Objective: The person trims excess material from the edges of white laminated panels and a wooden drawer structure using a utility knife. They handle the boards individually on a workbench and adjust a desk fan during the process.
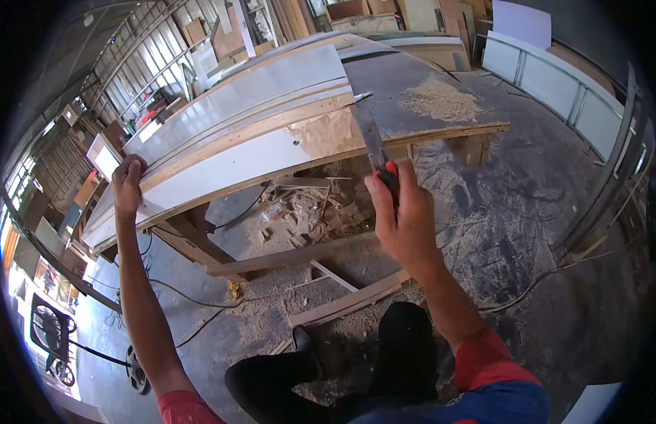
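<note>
A long wood-edged panel (pixel 232 154) with a white strip lies along the near side of the workbench. Brown, torn-looking wood or paper (pixel 326 134) shows on its right end. My left hand (pixel 129 185) is closed around the wooden edge at the panel's left end. In my right hand (pixel 406 219) is a flat metal-bladed tool (pixel 371 138) with a black and red handle; its exact kind is unclear. The blade points away from me, its far end at the panel's right end. Whether it touches is hard to tell.
Sawdust (pixel 442 100) is heaped on the dark tabletop (pixel 391 78). Wood offcuts (pixel 300 219) lie beneath the bench near a low wooden rail (pixel 307 253). A cable (pixel 526 290) crosses the dusty floor. White framed panels (pixel 547 81) lean at the right, and a fan (pixel 51 328) stands at the left.
</note>
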A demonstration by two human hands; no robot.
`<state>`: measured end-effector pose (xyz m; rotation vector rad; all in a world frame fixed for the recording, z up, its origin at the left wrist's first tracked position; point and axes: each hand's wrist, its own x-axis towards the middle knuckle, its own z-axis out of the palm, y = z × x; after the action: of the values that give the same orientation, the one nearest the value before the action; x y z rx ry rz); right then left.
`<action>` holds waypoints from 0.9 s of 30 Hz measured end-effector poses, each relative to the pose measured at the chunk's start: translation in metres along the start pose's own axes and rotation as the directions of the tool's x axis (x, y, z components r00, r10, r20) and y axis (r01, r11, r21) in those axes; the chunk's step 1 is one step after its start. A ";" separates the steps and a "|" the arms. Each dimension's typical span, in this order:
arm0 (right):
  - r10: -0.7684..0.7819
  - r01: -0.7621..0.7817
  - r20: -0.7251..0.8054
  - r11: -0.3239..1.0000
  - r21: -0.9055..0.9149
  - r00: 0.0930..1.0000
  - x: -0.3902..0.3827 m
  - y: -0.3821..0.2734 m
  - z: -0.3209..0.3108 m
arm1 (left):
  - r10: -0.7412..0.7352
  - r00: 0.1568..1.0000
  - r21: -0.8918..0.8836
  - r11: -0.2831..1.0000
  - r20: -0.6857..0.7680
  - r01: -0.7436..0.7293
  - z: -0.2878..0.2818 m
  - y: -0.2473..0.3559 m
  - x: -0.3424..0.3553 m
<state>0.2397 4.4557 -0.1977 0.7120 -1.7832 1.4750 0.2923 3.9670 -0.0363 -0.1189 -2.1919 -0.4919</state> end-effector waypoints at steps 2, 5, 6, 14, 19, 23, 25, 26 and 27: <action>-0.028 0.029 0.015 0.998 -0.061 0.999 0.006 0.004 -0.001 | -0.017 1.000 -0.003 1.000 0.007 0.017 0.001 0.002 0.001; -0.054 0.054 0.003 0.987 -0.154 0.999 0.007 0.007 0.001 | -0.024 0.999 0.017 1.000 0.020 0.024 -0.001 0.003 0.000; -0.053 0.053 0.004 0.987 -0.153 0.999 0.008 0.006 0.002 | -0.014 1.000 0.008 1.000 0.025 0.013 -0.002 0.003 0.001; -0.121 0.124 0.028 0.945 -0.303 0.992 0.010 0.002 -0.012 | -0.014 1.000 0.030 0.999 0.017 0.014 -0.004 -0.006 0.000; -0.038 0.093 0.213 0.964 -0.251 0.976 -0.015 0.014 -0.015 | -0.005 1.000 0.011 1.000 0.004 0.005 -0.001 -0.010 0.002; -0.100 0.110 0.102 0.988 -0.104 0.990 -0.018 0.018 -0.016 | 0.001 1.000 0.048 0.999 -0.003 -0.001 -0.003 0.003 0.003; -0.033 0.037 0.049 0.995 -0.087 0.998 -0.004 0.008 -0.018 | 0.018 1.000 0.042 0.999 -0.005 -0.018 -0.002 0.002 0.002; -0.030 0.035 0.052 0.995 -0.090 0.998 0.002 0.006 -0.017 | 0.014 1.000 0.039 0.999 -0.003 -0.014 0.000 0.001 0.002; -0.005 0.015 0.086 0.992 -0.128 0.996 0.008 0.004 -0.015 | -0.011 1.000 0.052 0.999 -0.005 0.011 0.000 0.001 0.002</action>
<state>0.2341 4.4710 -0.1920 0.7267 -1.9171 1.3275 0.2912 3.9675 -0.0349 -0.0777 -2.2004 -0.4402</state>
